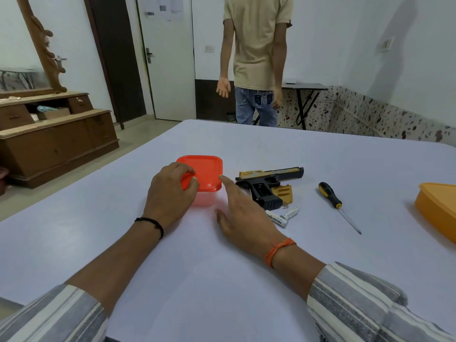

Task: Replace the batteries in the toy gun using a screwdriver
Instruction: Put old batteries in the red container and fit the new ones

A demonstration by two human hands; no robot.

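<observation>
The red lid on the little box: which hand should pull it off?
Probably the left hand: its fingers already curl over the red lid's near corner. The right hand lies flat beside the box, one fingertip at the lid's edge.

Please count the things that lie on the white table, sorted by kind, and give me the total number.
Toy gun: 1
Battery cover, off the gun: 1
Batteries: 2
Screwdriver: 1
Container with red lid: 1
Orange container, cut by the frame edge: 1
Total: 7
</observation>
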